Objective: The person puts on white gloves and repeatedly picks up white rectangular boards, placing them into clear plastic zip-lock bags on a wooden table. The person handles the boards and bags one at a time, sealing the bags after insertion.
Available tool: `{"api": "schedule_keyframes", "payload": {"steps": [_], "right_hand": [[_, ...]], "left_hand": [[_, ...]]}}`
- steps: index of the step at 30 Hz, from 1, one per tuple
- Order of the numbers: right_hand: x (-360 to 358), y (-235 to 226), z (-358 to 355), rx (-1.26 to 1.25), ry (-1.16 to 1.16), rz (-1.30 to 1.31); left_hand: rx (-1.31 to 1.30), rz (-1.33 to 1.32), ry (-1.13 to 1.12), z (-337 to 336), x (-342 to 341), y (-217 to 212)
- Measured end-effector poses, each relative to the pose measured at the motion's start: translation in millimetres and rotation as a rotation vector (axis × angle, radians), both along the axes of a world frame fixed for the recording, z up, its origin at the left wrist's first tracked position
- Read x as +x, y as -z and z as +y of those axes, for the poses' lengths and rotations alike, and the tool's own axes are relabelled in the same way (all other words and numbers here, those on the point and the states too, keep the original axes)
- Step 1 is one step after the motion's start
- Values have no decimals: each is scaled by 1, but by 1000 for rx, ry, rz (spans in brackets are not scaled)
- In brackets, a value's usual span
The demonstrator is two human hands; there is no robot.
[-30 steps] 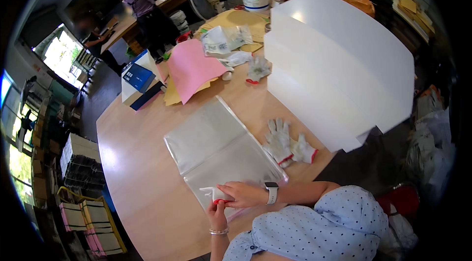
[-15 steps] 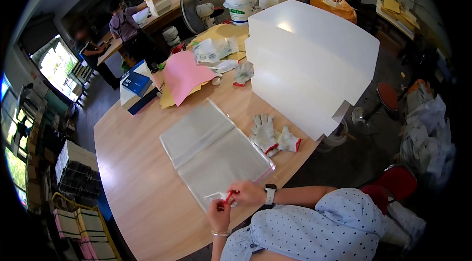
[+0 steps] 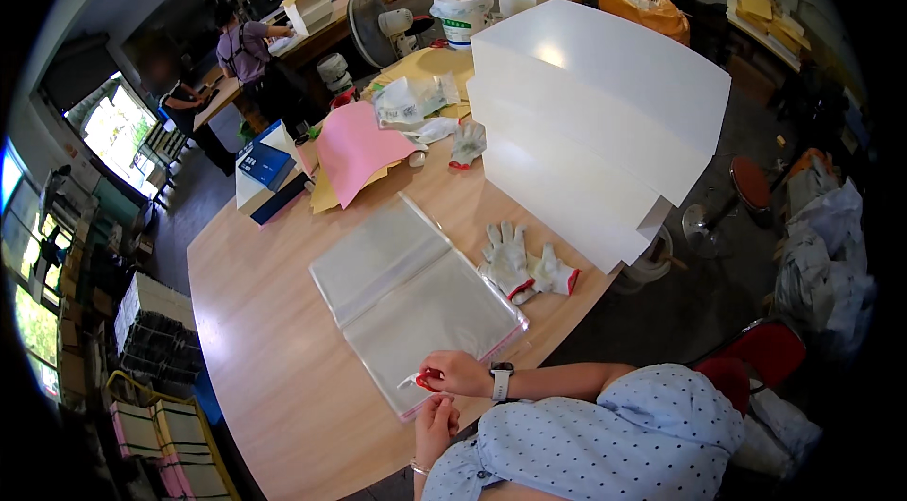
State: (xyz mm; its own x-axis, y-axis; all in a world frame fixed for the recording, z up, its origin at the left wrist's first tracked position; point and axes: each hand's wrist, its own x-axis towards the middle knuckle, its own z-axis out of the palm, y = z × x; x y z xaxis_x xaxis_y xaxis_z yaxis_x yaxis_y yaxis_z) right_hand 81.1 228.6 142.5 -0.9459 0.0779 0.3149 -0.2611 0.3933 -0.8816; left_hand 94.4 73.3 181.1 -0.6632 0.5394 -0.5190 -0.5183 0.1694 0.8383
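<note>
Held in my right hand (image 3: pixel 460 373) is a pair of small red-handled scissors (image 3: pixel 430 378), its red loop at my fingers and a pale tip pointing left over the clear plastic bags (image 3: pixel 416 307). My left hand (image 3: pixel 436 422) is just below, at the bags' near edge, with its fingers curled closed; whatever they pinch is hidden. The transparent bags lie flat in a stack, a lighter band crossing the middle. White work gloves (image 3: pixel 510 260) with red cuffs lie beside the bags' right edge.
A large white folded board (image 3: pixel 595 133) stands at the table's right. Toward the back lie pink paper (image 3: pixel 357 150), a blue box (image 3: pixel 264 164), a plastic packet (image 3: pixel 414 100) and another glove (image 3: pixel 467 144). Behind are a white bucket (image 3: pixel 462 15), a fan (image 3: pixel 370 27) and two people at another table.
My hands have parted slightly: the right moved a little left with the scissors, while the left dropped lower and drew away from them. The bags stay in place.
</note>
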Motion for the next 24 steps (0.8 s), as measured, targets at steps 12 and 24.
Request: {"api": "schedule_keyframes", "payload": {"steps": [12,24], "right_hand": [[20,15,14,-249,-56,62],[16,-6,36,502,-114,-339]], "left_hand": [[-97,385,-211,27,4,32],[-211,1085,-284,75,-41,42]]}}
